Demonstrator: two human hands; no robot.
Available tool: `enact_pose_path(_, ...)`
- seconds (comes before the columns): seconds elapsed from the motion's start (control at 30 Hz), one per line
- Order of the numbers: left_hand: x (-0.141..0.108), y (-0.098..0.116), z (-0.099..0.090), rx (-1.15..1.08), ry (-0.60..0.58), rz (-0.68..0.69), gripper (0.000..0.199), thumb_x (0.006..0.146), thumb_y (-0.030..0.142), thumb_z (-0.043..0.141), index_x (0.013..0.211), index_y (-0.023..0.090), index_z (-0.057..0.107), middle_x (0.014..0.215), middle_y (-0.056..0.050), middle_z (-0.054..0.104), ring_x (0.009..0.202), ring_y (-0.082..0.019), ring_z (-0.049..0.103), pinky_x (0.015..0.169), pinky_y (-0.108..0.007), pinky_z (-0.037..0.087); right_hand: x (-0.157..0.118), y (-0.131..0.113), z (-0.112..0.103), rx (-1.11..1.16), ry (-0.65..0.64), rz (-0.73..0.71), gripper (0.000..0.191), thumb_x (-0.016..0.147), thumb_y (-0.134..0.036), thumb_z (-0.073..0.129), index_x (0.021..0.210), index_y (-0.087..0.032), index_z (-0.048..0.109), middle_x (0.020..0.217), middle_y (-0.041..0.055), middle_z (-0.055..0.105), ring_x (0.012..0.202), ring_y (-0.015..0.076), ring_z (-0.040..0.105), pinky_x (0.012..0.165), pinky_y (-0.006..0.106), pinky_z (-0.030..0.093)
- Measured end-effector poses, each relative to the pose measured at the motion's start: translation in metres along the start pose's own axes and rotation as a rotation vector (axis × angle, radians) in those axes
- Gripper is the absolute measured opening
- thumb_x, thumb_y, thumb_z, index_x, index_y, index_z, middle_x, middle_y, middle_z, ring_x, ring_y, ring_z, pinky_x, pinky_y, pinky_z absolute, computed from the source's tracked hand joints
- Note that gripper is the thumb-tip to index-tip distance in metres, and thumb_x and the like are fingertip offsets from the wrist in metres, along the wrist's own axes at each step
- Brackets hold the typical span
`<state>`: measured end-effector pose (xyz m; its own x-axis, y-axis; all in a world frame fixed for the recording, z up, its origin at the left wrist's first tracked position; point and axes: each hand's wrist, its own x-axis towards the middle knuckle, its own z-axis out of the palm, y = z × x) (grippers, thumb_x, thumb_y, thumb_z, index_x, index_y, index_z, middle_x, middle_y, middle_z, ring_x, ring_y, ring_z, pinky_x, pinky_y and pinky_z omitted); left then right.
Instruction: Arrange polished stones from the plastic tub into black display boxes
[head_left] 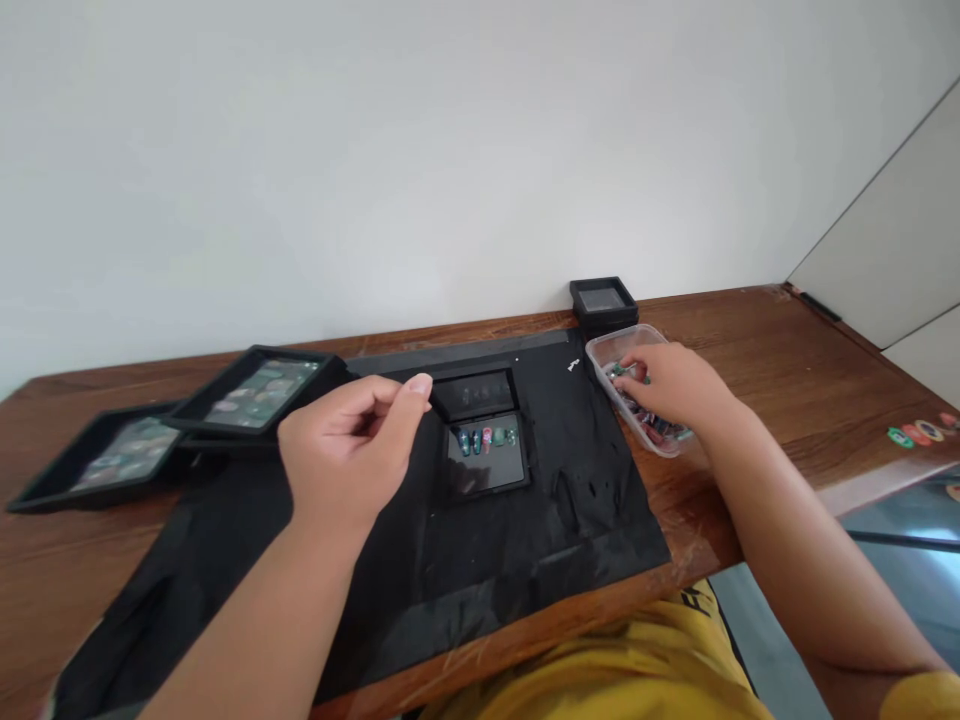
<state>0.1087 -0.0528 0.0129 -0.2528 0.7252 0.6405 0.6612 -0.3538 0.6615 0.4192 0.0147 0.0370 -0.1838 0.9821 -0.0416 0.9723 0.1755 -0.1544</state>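
Note:
My left hand (352, 440) is raised over the black mat, thumb pressed to the curled fingers; whatever it may pinch is too small to make out. My right hand (671, 380) reaches into a clear plastic tub (652, 438) of small, colourful nail-like pieces, its thumb and fingertips pinched together at a greenish piece. Between the hands lies an open black case (487, 475) with its lid tilted up at the back. Several decorated nail-like pieces (487, 438) in dark teal, pink and green stand in a row inside it.
Black framed boxes (259, 392) holding more pieces overlap on the left, one (112, 462) lower beside them. Small black boxes (604, 300) are stacked behind the tub. A black mat (592, 540) covers part of the wooden table (735, 350). Round stickers (915, 433) lie at the right edge.

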Motion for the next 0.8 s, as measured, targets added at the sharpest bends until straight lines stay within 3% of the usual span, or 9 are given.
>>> enact_pose_path(0.1,-0.001,0.001,0.000,-0.007,-0.021,-0.011,0.031,0.081,0.032,0.071,0.054,0.020,0.068,0.046,0.003,0.061,0.044,-0.009,0.051,0.048,-0.022,0.040,0.001,-0.003,0.005,-0.032,-0.099,-0.079,0.022,0.094,-0.031,0.068,0.109,-0.019,0.078,0.110,0.0116,0.080,0.100,0.0274,0.071,0.077,0.033,0.048)
enact_pose_path(0.2,-0.002,0.003,0.000,-0.017,-0.033,-0.025,0.032,0.081,0.032,0.071,0.052,0.020,0.066,0.045,0.003,0.060,0.044,-0.009,0.049,0.048,-0.022,0.039,0.001,-0.006,0.006,-0.046,-0.116,-0.054,0.019,0.094,-0.028,0.067,0.108,-0.021,0.078,0.116,0.0107,0.079,0.106,0.0293,0.071,0.080,0.034,0.049)
enact_pose_path(0.37,-0.002,0.005,-0.001,-0.010,-0.022,-0.010,0.032,0.082,0.032,0.071,0.053,0.020,0.066,0.046,0.003,0.061,0.044,-0.010,0.051,0.048,-0.022,0.041,-0.001,-0.009,0.004,-0.066,-0.092,0.002,0.015,0.095,-0.027,0.064,0.099,-0.023,0.078,0.111,0.0085,0.080,0.102,0.0293,0.072,0.074,0.034,0.047)
enact_pose_path(0.47,-0.002,0.004,-0.003,-0.008,-0.015,0.027,0.032,0.083,0.031,0.071,0.053,0.020,0.066,0.046,0.004,0.061,0.045,-0.009,0.052,0.048,-0.022,0.041,-0.002,-0.008,0.003,-0.004,0.002,0.044,0.013,0.094,-0.029,0.066,0.094,-0.023,0.078,0.104,0.0082,0.081,0.094,0.0272,0.071,0.070,0.034,0.044)
enact_pose_path(0.6,-0.003,0.002,-0.004,-0.001,-0.028,0.061,0.037,0.084,0.031,0.072,0.051,0.020,0.061,0.043,0.005,0.052,0.043,-0.009,0.046,0.046,-0.023,0.037,-0.003,-0.002,0.002,0.257,0.234,0.048,0.012,0.090,-0.029,0.070,0.090,-0.022,0.079,0.085,0.0056,0.078,0.075,0.0210,0.067,0.067,0.033,0.045)
enact_pose_path(0.7,-0.008,0.005,-0.003,-0.004,-0.052,0.099,0.039,0.086,0.030,0.072,0.051,0.021,0.059,0.042,0.006,0.046,0.041,-0.009,0.040,0.044,-0.024,0.034,-0.003,-0.001,0.003,0.570,0.392,-0.028,0.016,0.088,-0.032,0.071,0.088,-0.018,0.080,0.075,0.0044,0.075,0.065,0.0169,0.064,0.065,0.032,0.049)
enact_pose_path(0.8,-0.016,0.015,0.003,-0.006,-0.027,0.123,0.040,0.090,0.028,0.069,0.052,0.022,0.056,0.042,0.007,0.043,0.040,-0.008,0.038,0.043,-0.024,0.032,-0.006,-0.010,0.006,0.915,0.410,-0.147,0.021,0.087,-0.035,0.073,0.093,-0.018,0.082,0.080,0.0056,0.079,0.069,0.0166,0.069,0.064,0.031,0.054)
